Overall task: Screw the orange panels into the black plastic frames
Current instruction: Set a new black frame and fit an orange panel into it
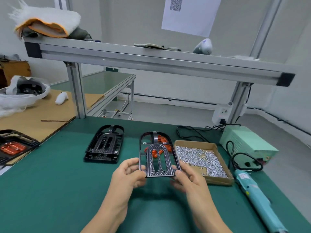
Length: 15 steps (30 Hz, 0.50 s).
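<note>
Frame (157,155), black plastic, is held up just above the bench (50,190) by both hands: the left hand (127,174) pinches its lower left corner, the right hand (186,179) its lower right corner, fingers (134,161) curled around the edges. Neither hand holds a screw or a tool.

Beyond the fingertips, seen through the frame's openings, orange panels (159,145) lie on the bench; whether one already sits in the held frame cannot be told, but it looks as if they lie behind it, not in it.

To the left of the left fingers, a little farther out, a stack of frames (104,145) waits, with no orange showing in it. Far left, well apart from the hands, a frame with an orange panel (12,147) rests at the bench's edge on cardboard, likely a finished piece.

Just beside the right fingers sits a box of screws (200,158), well filled. The screwdriver (252,194) lies untouched to the right of that hand.

My judgement: one unit at most looks done, and this one is at the start, with the panel to be seated and the screws to be driven, and the stack after that.
</note>
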Each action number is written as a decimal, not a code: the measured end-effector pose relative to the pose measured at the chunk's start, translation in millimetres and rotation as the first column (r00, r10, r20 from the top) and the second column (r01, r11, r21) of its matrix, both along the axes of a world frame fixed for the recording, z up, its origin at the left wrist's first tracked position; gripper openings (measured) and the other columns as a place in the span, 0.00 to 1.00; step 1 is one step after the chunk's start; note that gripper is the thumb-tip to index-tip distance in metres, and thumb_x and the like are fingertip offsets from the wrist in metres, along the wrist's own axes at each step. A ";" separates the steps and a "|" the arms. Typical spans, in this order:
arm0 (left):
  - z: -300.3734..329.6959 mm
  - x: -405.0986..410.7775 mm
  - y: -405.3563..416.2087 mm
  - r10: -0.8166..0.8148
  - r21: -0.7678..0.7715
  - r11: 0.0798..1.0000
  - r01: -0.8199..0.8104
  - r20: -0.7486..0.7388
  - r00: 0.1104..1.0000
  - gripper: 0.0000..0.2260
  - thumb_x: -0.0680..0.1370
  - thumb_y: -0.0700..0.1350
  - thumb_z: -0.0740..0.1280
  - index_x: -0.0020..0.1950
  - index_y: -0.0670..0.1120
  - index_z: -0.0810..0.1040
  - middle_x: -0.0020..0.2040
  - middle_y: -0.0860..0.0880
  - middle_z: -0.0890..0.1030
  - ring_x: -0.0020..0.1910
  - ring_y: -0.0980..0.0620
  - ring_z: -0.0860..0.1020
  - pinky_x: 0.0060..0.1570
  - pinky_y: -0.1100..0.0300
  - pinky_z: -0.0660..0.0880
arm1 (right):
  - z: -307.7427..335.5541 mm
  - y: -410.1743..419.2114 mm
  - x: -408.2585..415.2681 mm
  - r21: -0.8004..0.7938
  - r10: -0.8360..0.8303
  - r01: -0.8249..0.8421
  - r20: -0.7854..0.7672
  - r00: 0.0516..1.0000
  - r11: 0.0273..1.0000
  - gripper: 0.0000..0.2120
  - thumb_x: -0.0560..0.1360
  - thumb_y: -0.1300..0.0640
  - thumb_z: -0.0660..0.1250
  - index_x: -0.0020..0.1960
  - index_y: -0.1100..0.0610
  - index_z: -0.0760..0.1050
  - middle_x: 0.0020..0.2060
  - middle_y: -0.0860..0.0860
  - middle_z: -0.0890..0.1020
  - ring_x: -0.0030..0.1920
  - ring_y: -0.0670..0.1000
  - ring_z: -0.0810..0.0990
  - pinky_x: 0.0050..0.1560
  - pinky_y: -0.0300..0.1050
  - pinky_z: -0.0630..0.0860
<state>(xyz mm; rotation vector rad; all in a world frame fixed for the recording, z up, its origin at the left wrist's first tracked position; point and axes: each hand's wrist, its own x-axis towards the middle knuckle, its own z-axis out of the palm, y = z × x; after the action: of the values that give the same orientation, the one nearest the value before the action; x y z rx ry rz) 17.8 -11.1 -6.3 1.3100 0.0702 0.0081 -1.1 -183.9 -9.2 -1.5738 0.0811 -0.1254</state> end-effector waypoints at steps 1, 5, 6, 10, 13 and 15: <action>0.1 0.0 -3.6 -0.017 0.001 1.000 0.017 -0.008 1.000 0.16 0.71 0.33 0.70 0.57 0.44 0.76 0.44 0.45 0.83 0.38 0.50 0.78 0.40 0.55 0.75 | 0.2 -2.9 -3.6 0.005 0.007 -0.007 -0.006 1.000 1.000 0.13 0.80 0.64 0.60 0.59 0.54 0.79 0.51 0.46 0.85 0.51 0.44 0.83 0.49 0.40 0.80; -1.9 4.4 -12.3 -0.019 0.063 0.998 0.021 -0.025 1.000 0.12 0.76 0.41 0.68 0.59 0.48 0.75 0.39 0.48 0.82 0.35 0.53 0.78 0.30 0.59 0.76 | -1.4 -7.3 -11.8 0.036 0.033 -0.031 -0.060 0.998 0.999 0.13 0.80 0.66 0.60 0.55 0.55 0.81 0.47 0.47 0.86 0.43 0.41 0.82 0.44 0.41 0.81; -2.9 4.8 -13.0 -0.032 0.079 0.996 0.034 -0.024 0.999 0.10 0.77 0.41 0.67 0.58 0.47 0.76 0.38 0.50 0.82 0.33 0.54 0.78 0.28 0.61 0.75 | -1.8 -7.0 -12.8 0.043 0.042 -0.040 -0.065 0.997 0.998 0.13 0.79 0.66 0.60 0.55 0.56 0.81 0.47 0.48 0.86 0.43 0.42 0.82 0.46 0.43 0.81; -6.6 2.9 -12.1 -0.101 0.077 0.992 0.103 -0.032 0.994 0.07 0.78 0.39 0.65 0.54 0.46 0.79 0.38 0.52 0.84 0.30 0.56 0.80 0.26 0.64 0.74 | -0.1 -5.8 -13.8 0.090 0.085 -0.079 -0.067 0.994 0.993 0.13 0.78 0.68 0.61 0.54 0.57 0.80 0.47 0.50 0.86 0.44 0.45 0.83 0.46 0.42 0.80; -8.5 3.8 -7.6 -0.131 0.050 0.990 0.134 -0.044 0.990 0.08 0.78 0.39 0.65 0.54 0.46 0.80 0.39 0.50 0.84 0.31 0.56 0.80 0.28 0.62 0.75 | 1.4 -4.9 -12.1 0.187 0.078 -0.060 -0.092 0.993 0.981 0.08 0.78 0.66 0.64 0.50 0.56 0.79 0.42 0.50 0.87 0.41 0.44 0.84 0.43 0.39 0.80; -8.3 4.5 -6.7 -0.163 0.013 0.986 0.164 -0.050 0.985 0.08 0.78 0.39 0.64 0.54 0.45 0.80 0.41 0.47 0.85 0.31 0.55 0.80 0.29 0.62 0.75 | 2.1 -4.3 -10.2 0.243 0.077 -0.049 -0.107 0.991 0.969 0.07 0.77 0.64 0.65 0.52 0.56 0.78 0.42 0.51 0.87 0.41 0.45 0.84 0.43 0.40 0.80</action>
<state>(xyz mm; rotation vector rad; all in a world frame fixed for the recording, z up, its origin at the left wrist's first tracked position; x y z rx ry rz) 22.3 -17.8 -14.6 1.3303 0.0039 -0.1637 -11.3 -188.1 -7.1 -1.3396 0.1315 0.0256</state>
